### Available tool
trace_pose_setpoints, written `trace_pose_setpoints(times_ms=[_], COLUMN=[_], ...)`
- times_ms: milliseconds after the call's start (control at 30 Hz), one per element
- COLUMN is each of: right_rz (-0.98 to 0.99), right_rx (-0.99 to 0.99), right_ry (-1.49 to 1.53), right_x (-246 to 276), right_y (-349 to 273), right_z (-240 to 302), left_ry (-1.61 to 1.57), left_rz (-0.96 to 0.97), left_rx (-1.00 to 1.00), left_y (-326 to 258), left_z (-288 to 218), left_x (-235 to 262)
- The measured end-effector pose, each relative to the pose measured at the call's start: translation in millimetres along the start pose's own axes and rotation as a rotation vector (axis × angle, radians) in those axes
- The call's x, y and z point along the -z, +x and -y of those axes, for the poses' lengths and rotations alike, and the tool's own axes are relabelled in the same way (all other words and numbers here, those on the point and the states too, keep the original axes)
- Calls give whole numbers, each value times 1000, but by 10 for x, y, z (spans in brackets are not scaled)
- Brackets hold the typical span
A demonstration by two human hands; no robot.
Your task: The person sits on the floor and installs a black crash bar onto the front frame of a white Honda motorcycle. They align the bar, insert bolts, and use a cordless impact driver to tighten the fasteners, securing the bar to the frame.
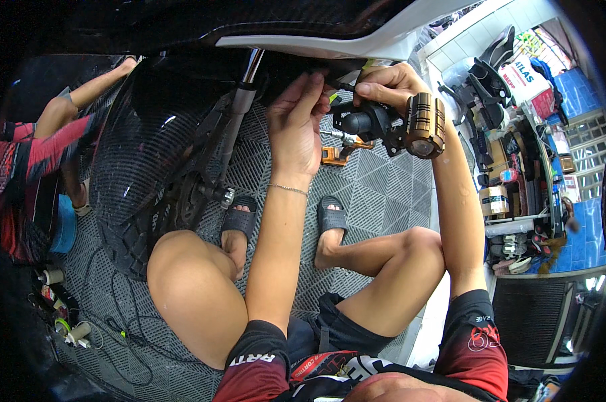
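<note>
From up here I look down on my left hand (295, 127) raised to the underside of the motorcycle's white body panel (329, 41). Its fingers (311, 87) are stretched up and pinched close together at the panel's dark edge; whether they grip anything there I cannot tell. My right hand (386, 84) sits just beside it, fingers curled shut around the top of a black bracket (363, 122) that carries a bronze auxiliary spotlight (425, 125). The lamp hangs right below that hand, its lens turned down and toward me, near the panel's lower edge.

An orange tool (336, 155) lies on the grey grid floor mat (376, 187) beneath both hands. To my left stand the front tyre (125, 248), the glossy black mudguard (142, 134) and the chrome fork tube (239, 100). Another person in a red sleeve (45, 151) crouches on the far side of the wheel. Shelves of parts (517, 174) line the right wall.
</note>
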State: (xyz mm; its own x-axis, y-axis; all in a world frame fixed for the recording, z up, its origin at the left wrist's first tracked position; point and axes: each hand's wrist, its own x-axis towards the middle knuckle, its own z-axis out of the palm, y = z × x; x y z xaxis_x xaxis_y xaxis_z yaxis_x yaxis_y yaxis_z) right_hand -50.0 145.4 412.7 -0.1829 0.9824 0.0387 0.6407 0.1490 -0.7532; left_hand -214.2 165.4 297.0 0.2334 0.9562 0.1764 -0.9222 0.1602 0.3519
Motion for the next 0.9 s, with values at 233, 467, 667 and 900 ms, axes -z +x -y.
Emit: trace_pose_setpoints(times_ms=[233,467,667,900], right_rz=[1,-36,-36,-77], right_rx=[17,-14,-22,-45], right_ry=[-29,-39,-49,-9], right_x=[15,-21,14,-36], right_y=[9,0,-6,-27], right_z=[-23,23,-16,19], left_ry=[69,202,303,355], left_rz=[-54,-161,-205,-316], left_rx=[-69,-206,-313,-422], left_y=[-9,63,63,42], left_z=[-5,100,157,259], left_x=[-59,-31,-87,-239])
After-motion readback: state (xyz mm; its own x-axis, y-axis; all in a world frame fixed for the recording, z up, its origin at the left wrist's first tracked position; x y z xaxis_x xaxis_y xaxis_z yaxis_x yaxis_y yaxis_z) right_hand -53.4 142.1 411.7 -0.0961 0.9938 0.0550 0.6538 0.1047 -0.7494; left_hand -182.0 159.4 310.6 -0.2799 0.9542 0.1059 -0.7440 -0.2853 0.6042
